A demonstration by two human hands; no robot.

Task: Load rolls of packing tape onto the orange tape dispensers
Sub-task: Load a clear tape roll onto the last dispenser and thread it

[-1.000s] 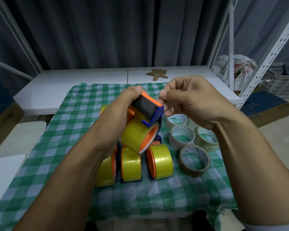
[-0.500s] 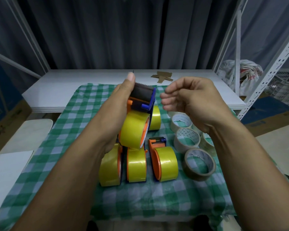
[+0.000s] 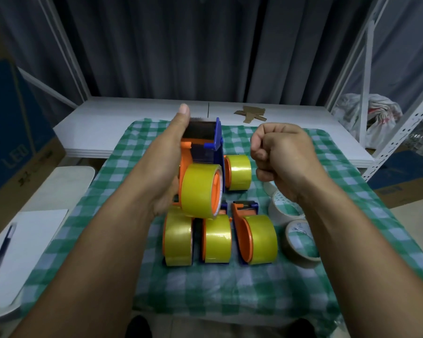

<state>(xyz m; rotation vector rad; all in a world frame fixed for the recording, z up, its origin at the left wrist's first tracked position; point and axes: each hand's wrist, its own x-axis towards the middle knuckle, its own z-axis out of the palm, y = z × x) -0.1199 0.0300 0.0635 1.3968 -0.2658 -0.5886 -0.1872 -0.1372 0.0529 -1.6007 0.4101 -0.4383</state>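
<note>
Head view, dispenser [image 3: 218, 145] gripped, "LEO" box [image 3: 15, 132]

- An orange dispenser [image 3: 186, 159] with a blue blade guard carries a yellow roll [image 3: 199, 191]. The left hand [image 3: 164, 167] grips it above the middle of the checked cloth [image 3: 230, 289], blade end pointing away.
- Three loaded dispensers [image 3: 216, 237] stand side by side near the cloth's front edge.
- A fourth loaded dispenser [image 3: 238, 172] sits behind them.
- Loose rolls [image 3: 300, 242] lie flat toward the right edge.

Glossy yellow tape roll [image 3: 200, 190] on orange plastic dispenser [image 3: 200, 147]; woven checked cloth [image 3: 230, 284]; matt white tabletop [image 3: 122, 123]; cardboard scrap [image 3: 250, 113].
</note>
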